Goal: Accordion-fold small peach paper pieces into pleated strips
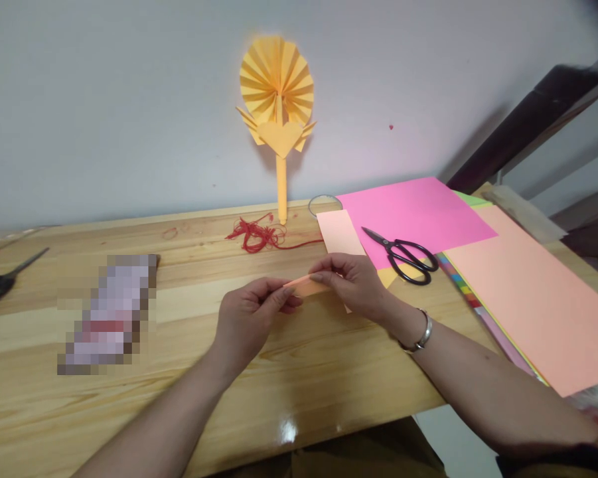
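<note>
Between my two hands is a small folded strip of peach paper (pixel 306 285), held just above the wooden table. My left hand (pixel 253 312) pinches its left end between thumb and fingers. At the other end, my right hand (pixel 351 282) grips the strip, with a silver bracelet on that wrist. Behind my right hand lies a flat piece of peach paper (pixel 339 234). A yellow paper fan flower (pixel 277 83) with a heart and a rolled stem leans upright against the wall. Near the stem's foot sits a tangle of red thread (pixel 255 236).
Black-handled scissors (pixel 403 255) rest on a pink sheet (pixel 418 212) at the right. Beside them is a stack topped by a large peach sheet (pixel 537 292). More scissors (pixel 4 285) lie far left, near a pixelated object (pixel 112 312). A clear ring (pixel 325 196) is by the wall.
</note>
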{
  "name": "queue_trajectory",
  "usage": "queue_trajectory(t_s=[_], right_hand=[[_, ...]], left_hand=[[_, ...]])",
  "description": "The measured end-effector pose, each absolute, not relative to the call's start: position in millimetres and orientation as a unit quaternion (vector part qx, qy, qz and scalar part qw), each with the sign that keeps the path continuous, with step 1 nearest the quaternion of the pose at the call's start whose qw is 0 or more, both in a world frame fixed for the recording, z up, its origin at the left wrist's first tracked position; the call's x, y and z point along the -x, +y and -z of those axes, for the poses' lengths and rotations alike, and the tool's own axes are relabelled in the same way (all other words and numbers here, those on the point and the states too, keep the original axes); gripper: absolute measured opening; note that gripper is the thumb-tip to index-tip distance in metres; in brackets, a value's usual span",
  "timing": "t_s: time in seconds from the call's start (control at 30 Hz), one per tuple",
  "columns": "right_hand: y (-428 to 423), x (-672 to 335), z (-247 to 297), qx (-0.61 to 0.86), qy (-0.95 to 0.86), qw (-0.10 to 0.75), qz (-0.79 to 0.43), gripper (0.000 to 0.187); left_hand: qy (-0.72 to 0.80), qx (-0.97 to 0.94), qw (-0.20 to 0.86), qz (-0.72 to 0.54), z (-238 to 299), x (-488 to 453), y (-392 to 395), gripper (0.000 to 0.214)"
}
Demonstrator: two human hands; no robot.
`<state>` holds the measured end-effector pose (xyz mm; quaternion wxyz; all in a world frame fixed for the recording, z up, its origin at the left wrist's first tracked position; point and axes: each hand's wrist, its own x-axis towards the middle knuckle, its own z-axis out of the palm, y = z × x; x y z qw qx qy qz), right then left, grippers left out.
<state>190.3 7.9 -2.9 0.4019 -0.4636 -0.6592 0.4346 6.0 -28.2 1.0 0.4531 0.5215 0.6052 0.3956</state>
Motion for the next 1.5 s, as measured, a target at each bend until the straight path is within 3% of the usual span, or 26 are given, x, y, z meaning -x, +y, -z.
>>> queue_trajectory(t_s=[0.47,0.8,1.03,1.37,1.5], right_hand=[[6.8,-191.3,3.2,0.452,-0.694,0.389,-0.402,0.009],[4.0,-191.3,-0.3,0.403,-0.763,0.346,-0.368,0.011],[-0.1,-190.3,1.4,0.369,-0.803,0.326,-0.335,0.011],[0.1,-190.5,2.0,0.372,-0.812,0.309,-0.325,0.012],[1.5,-191.6,6.4,0.366,-0.827,0.29,-0.313,0.014]], left_hand=[[0.593,-0.567,0.433,-0.373,-1.4,-5.4,-29.6,0.021],[0.548,-0.733,0.227,-0.332,-3.7,-5.1,-32.1,0.022],[0.539,-0.741,0.252,-0.312,1.9,-6.6,-29.4,0.016],[0.537,-0.778,0.209,-0.251,-2.1,-4.4,-29.9,0.022],[0.527,-0.777,0.246,-0.24,0.2,-3.8,-27.6,0.024]])
